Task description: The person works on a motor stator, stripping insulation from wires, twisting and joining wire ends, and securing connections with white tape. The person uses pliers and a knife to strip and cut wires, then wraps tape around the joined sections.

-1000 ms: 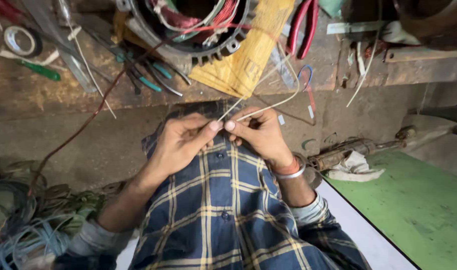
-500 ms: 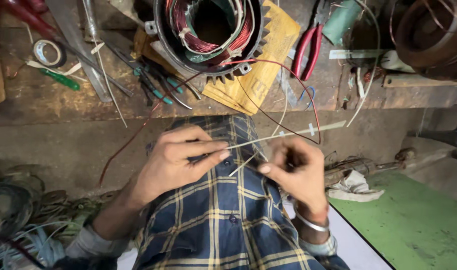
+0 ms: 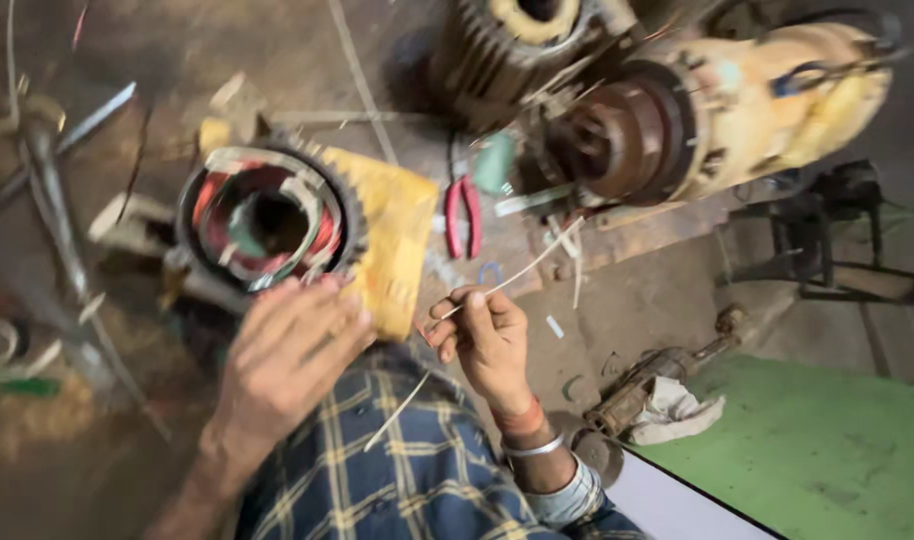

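Head | right hand (image 3: 487, 335) pinches white sleeve (image 3: 522, 272) | left hand (image 3: 287, 360) nearby

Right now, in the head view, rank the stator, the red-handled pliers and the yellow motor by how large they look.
1. yellow motor, largest, though it lies farther off.
2. stator with red windings.
3. red-handled pliers, plainly smallest.

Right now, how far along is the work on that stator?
Looks done: the stator already carries red windings in its toothed core, resting on yellow sheet. In hand: the right hand pinches a thin pale sleeve strip; the left hand reaches to the stator's rim. Left: the strip is not yet in the stator, and the red pliers lie unused.
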The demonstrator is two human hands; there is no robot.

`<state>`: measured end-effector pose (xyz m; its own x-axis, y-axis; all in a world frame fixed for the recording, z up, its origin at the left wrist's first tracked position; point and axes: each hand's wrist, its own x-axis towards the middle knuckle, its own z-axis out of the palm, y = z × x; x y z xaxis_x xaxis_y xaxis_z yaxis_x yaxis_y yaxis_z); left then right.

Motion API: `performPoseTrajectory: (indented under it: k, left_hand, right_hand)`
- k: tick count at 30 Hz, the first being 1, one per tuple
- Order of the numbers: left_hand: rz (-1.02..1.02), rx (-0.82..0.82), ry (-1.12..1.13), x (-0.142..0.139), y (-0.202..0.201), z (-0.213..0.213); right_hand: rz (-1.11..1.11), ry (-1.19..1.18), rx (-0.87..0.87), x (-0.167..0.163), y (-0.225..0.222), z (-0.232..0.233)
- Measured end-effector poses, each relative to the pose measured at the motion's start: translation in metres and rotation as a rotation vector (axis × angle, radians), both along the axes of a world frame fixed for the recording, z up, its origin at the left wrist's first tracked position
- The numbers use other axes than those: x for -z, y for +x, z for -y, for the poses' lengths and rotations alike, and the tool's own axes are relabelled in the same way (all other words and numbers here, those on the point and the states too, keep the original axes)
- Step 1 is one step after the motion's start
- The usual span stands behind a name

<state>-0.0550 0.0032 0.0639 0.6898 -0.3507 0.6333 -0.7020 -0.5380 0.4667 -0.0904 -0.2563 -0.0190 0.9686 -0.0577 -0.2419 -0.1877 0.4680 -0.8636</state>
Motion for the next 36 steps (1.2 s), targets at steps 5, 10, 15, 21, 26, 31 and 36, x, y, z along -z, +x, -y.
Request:
performPoseTrajectory:
  k: [5,10,15,21,26,31,36]
  left_hand:
    - [0.027,0.132,-0.137,-0.008,0.021,0.022]
    - [0.031,0.124,-0.34,-0.042,0.039,0.042]
    - [-0.032,0.103,-0.331,-0.076,0.064,0.056]
    - [-0.023,0.059,-0.422,-0.104,0.073,0.06]
    - [0.012,0.163,-0.512,-0.136,0.096,0.081]
    - [0.089,0.247,-0.583,-0.176,0.112,0.091]
    - [0.066,0.316,-0.644,-0.216,0.114,0.098]
  right_hand:
    - [0.008,-0.035,0.137,0.002,0.026,0.006]
    - [-0.009,-0.061,0.15,-0.008,0.039,0.0]
    - [0.107,-0.224,0.186,-0.016,0.048,0.011]
    - [0.177,-0.177,0.27,-0.028,0.067,0.037]
    - [0.326,-0.036,0.29,-0.058,0.091,0.046]
    - [0.481,-0.128,0.329,-0.102,0.099,0.04]
    - [0.602,-0.071,0.334,-0.15,0.106,0.035]
